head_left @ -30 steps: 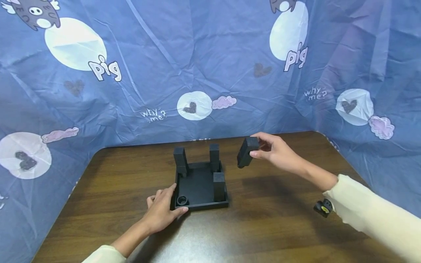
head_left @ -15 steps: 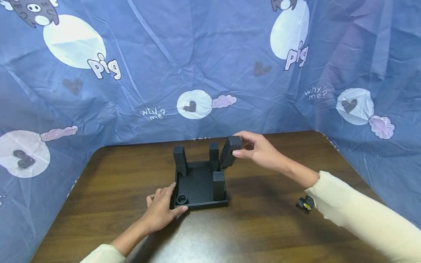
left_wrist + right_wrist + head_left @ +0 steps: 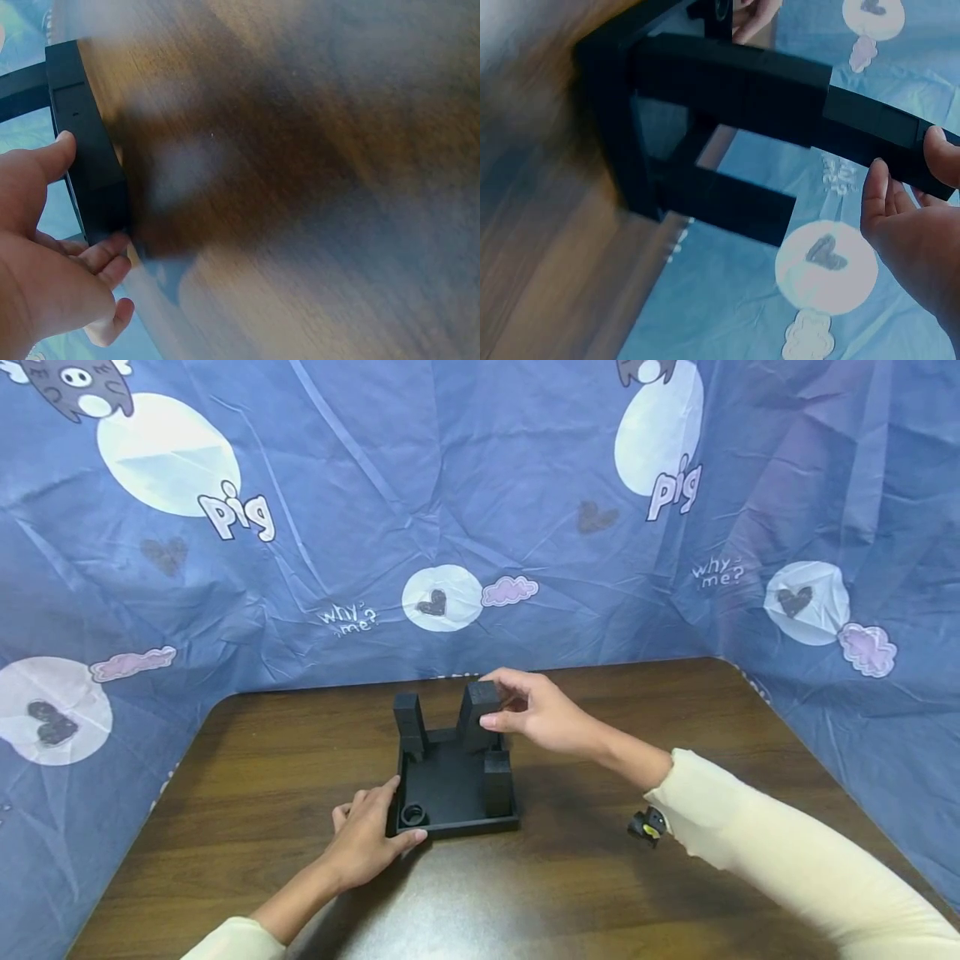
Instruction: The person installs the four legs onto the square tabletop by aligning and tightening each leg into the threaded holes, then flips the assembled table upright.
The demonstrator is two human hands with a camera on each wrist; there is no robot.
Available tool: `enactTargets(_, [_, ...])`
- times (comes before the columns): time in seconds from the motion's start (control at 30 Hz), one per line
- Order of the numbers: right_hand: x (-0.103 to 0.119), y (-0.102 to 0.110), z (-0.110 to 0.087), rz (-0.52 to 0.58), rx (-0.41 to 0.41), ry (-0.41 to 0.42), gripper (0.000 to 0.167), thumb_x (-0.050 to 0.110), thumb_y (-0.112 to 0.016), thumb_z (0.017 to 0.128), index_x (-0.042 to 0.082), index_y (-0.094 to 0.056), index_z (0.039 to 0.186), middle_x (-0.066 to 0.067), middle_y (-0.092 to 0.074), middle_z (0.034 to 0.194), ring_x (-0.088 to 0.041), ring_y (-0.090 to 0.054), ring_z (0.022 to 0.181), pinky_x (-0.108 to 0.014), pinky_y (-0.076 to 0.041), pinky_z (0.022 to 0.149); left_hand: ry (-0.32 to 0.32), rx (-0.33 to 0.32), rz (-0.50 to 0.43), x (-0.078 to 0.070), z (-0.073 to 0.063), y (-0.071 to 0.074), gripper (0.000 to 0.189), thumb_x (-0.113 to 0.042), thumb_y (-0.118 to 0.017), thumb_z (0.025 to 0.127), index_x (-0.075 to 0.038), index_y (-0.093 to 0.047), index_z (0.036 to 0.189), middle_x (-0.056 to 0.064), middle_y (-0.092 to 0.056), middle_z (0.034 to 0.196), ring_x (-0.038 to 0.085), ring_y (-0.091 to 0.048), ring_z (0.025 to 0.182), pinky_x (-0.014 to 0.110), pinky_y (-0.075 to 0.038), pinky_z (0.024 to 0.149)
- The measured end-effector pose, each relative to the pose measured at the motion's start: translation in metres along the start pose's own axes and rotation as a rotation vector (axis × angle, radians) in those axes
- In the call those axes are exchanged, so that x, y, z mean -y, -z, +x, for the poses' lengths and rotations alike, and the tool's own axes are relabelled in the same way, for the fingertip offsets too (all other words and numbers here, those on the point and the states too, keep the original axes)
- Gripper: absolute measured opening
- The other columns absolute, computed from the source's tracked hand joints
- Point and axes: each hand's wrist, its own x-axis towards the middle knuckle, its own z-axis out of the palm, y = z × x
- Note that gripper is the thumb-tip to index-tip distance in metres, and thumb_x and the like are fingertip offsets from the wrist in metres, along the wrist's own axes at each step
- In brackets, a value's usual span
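Note:
A square black tray-like base (image 3: 450, 833) with a raised rim lies on the table in the head view. Black square posts stand upright at its far left (image 3: 408, 722) and near right (image 3: 497, 785) corners; another post (image 3: 724, 204) shows in the right wrist view. A round ring-like socket (image 3: 414, 815) occupies the near left corner. My left hand (image 3: 363, 839) grips that corner, thumb on the front rim and fingers along the left side. My right hand (image 3: 551, 714) pinches the upper end of a loose black post (image 3: 877, 131), tilted above the base and hiding the far right post in the head view.
The brown wooden table (image 3: 600, 893) extends on all sides of the base. A blue printed cloth (image 3: 360, 485) hangs behind and beside it. A small black device with a yellow mark (image 3: 647, 827) hangs at the right sleeve.
My right hand has carried the loose post leftward, from right of the base to over its far right part. The left hand and the base have stayed in place.

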Motion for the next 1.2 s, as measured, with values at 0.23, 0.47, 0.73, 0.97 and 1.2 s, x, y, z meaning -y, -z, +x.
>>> enactTargets(0.23, [0.003, -0.022, 0.007, -0.004, 0.062, -0.005, 0.031, 0.004, -0.071, 0.088, 0.004, -0.062, 0.118, -0.007, -0.064, 0.091, -0.019, -0.061, 0.082, -0.031, -0.050, 0.072, -0.001, -0.002, 0.009, 0.000, 0.000, 0.000, 0.087, -0.039, -0.078, 0.082, 0.002, -0.037, 0.147, 0.020, -0.054, 0.133, 0.032, -0.044, 0.120, 0.054, -0.020, 0.094])
enactTargets(0.47, [0.011, -0.043, 0.013, -0.036, 0.116, -0.080, 0.030, 0.008, -0.071, 0.089, 0.005, -0.063, 0.118, -0.005, -0.065, 0.093, -0.017, -0.061, 0.085, -0.028, -0.050, 0.074, -0.009, -0.022, 0.010, 0.000, 0.000, 0.002, 0.086, -0.041, -0.078, 0.081, 0.002, -0.040, 0.145, 0.018, -0.057, 0.130, 0.031, -0.046, 0.115, 0.054, -0.022, 0.093])
enactTargets(0.73, [0.011, -0.065, 0.016, -0.070, 0.163, -0.141, 0.028, 0.008, -0.072, 0.088, 0.007, -0.065, 0.115, -0.003, -0.064, 0.089, -0.015, -0.060, 0.080, -0.025, -0.048, 0.070, 0.002, -0.002, -0.008, 0.000, 0.001, -0.001, 0.087, -0.038, -0.079, 0.081, 0.003, -0.038, 0.146, 0.020, -0.055, 0.131, 0.031, -0.045, 0.112, 0.053, -0.020, 0.091])
enactTargets(0.97, [0.012, -0.082, 0.017, -0.096, 0.184, -0.180, 0.026, 0.003, -0.072, 0.086, 0.007, -0.064, 0.111, -0.002, -0.064, 0.087, -0.015, -0.060, 0.078, -0.025, -0.047, 0.071, 0.000, 0.023, -0.027, 0.001, 0.001, -0.001, 0.087, -0.037, -0.077, 0.083, 0.003, -0.035, 0.147, 0.021, -0.052, 0.135, 0.034, -0.044, 0.117, 0.054, -0.019, 0.092])
enactTargets(1.2, [0.010, -0.092, 0.016, -0.103, 0.194, -0.181, 0.029, 0.001, -0.071, 0.088, 0.007, -0.063, 0.115, -0.001, -0.064, 0.091, -0.014, -0.062, 0.083, -0.026, -0.049, 0.076, -0.016, 0.011, -0.046, 0.001, 0.001, -0.001, 0.085, -0.035, -0.079, 0.082, -0.001, -0.036, 0.147, 0.020, -0.052, 0.137, 0.035, -0.043, 0.120, 0.052, -0.019, 0.091])
